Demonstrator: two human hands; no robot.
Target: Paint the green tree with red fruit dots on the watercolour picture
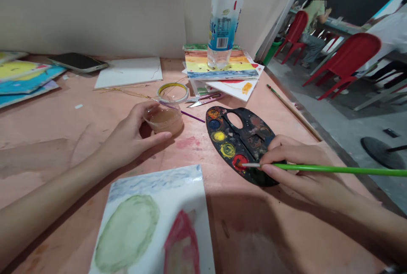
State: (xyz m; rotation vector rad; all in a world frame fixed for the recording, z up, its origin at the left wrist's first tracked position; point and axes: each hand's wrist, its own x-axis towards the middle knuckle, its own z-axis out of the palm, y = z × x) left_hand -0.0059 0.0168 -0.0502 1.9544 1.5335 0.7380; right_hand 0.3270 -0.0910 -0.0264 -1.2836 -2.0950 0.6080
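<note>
My right hand [295, 163] pinches a green-handled paintbrush [337, 169], its tip in the red paint well of a black oval palette [244, 138]. Yellow, olive, blue and orange paints sit in the other wells. On the left, my left hand [136, 134] is wrapped round a clear plastic cup [165, 121] of cloudy brownish water. A painting [178, 189] with a pale green oval, a red-roofed shape and a blue band along its top lies at the front; its lower part is cut off by the frame edge.
A plastic bottle [222, 23] stands on stacked paintings [197, 64]. Nearby are scissors [206, 99], a tape roll [172, 91], a white board [130, 72], a phone [78, 62] and more paintings [25, 76]. A thin stick [294, 113] lies along the right edge. People sit beyond, by red chairs [349, 62].
</note>
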